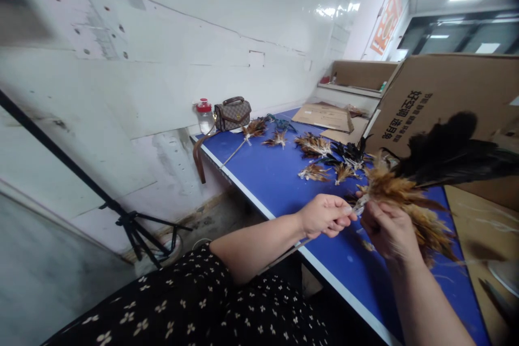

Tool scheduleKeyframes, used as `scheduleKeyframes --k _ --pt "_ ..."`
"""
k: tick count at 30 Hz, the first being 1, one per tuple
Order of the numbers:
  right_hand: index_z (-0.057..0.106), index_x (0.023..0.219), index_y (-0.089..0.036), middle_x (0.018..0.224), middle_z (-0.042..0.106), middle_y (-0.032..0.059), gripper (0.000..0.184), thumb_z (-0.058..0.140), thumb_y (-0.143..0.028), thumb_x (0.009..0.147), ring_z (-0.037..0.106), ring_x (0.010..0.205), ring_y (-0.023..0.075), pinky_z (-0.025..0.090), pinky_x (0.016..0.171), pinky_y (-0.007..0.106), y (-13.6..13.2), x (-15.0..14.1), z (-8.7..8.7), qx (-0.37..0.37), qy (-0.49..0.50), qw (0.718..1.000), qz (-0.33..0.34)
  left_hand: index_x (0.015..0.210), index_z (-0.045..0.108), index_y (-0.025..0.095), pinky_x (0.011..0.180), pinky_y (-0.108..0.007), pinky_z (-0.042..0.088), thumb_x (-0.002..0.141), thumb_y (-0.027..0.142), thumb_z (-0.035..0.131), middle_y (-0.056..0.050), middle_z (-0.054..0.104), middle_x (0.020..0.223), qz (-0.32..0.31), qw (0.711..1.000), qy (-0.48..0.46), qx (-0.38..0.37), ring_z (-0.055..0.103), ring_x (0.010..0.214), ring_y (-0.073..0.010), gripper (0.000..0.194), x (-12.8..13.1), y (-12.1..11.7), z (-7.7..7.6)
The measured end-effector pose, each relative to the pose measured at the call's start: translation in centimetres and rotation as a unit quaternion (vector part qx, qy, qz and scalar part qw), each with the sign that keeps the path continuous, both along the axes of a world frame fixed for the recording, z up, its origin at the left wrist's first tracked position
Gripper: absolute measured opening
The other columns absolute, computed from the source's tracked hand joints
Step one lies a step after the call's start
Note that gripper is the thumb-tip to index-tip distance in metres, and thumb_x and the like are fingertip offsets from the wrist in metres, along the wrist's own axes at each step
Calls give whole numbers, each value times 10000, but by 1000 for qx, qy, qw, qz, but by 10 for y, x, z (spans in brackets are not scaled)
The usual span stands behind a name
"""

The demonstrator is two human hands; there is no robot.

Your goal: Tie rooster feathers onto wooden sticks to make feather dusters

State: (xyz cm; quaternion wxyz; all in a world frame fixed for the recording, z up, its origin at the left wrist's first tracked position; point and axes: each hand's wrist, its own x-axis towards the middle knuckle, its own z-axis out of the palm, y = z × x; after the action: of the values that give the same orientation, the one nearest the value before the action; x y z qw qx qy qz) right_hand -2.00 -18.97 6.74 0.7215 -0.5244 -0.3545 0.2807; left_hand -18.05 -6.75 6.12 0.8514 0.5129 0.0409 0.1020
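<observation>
My right hand (389,230) is closed around the pale, wrapped base of a feather bunch (391,186), whose brown and golden feathers fan out to the right. Long black feathers (446,154) rise behind that hand. Pinched at the same base, my left hand (327,215) has its thumb and fingertips together. A thin stick (286,254) runs from under the left hand down toward my lap. Both hands are above the near edge of the blue table (271,175). Exactly what lies between the left fingertips is partly hidden.
Several small feather bunches (314,146) lie on the table, one (253,128) on a stick (234,153). A handbag (233,114) and red-lidded jar (205,116) stand at the far left corner. Cardboard (322,117) lies behind; a large carton (454,92) stands right. A black tripod (133,221) is left.
</observation>
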Motion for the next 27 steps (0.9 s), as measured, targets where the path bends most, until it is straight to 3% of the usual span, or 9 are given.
scheduleKeyframes --k 3,7,10,13,16,23,25,27 --pt "459 568 -224 576 322 -83 734 1067 -612 710 314 503 80 301 460 238 -3 0 -2 10 -19 1000 11 924 683 156 445 -166 150 787 578 984 86 427 654 -78 996 -19 -40 221 489 -21 537 -4 7 2" --pt "517 579 -215 578 335 -78 693 1050 -625 750 330 510 85 330 465 242 -5 2 -4 8 -44 999 -3 934 687 151 432 -168 110 791 516 998 86 410 656 -107 990 -29 -86 209 487 -24 500 -4 7 2" --pt "561 626 -208 585 360 -79 657 1058 -620 749 324 507 76 317 456 229 -4 5 -6 7 -47 998 -28 978 727 125 430 -178 201 773 554 1012 42 542 693 -45 996 -32 -71 309 495 -29 554 3 0 -2" --pt "578 631 -205 567 363 -78 648 1061 -621 750 318 489 70 296 438 223 -2 8 -8 3 -51 998 -39 945 713 128 478 -229 395 728 668 1011 -39 701 792 52 996 -43 -50 476 540 -63 654 11 -6 -4" --pt "677 686 -193 561 430 -57 569 1061 -606 757 353 481 79 297 432 229 0 9 -11 -4 -55 998 -37 913 698 130 556 -294 515 675 721 1016 -74 753 859 88 994 -52 -27 580 583 -93 713 17 -8 -3" --pt "806 796 -173 584 507 -32 474 1056 -575 778 347 466 72 252 423 236 4 8 -17 -10 -46 998 -31 897 669 162 464 -219 281 774 614 968 37 619 703 142 988 -55 20 415 484 -36 555 20 -7 -1" --pt "826 822 -169 596 517 -26 477 1066 -577 759 343 472 73 251 426 241 4 7 -15 -10 -42 999 -20 917 666 168 459 -205 255 830 549 937 50 584 694 129 991 -38 15 389 478 -33 475 17 -5 2" --pt "815 804 -174 585 476 -38 498 1074 -595 734 340 483 78 266 435 246 3 6 -12 -6 -40 999 -11 921 665 163 466 -180 212 855 455 925 63 528 685 67 997 -22 -22 336 487 -21 396 14 1 6"
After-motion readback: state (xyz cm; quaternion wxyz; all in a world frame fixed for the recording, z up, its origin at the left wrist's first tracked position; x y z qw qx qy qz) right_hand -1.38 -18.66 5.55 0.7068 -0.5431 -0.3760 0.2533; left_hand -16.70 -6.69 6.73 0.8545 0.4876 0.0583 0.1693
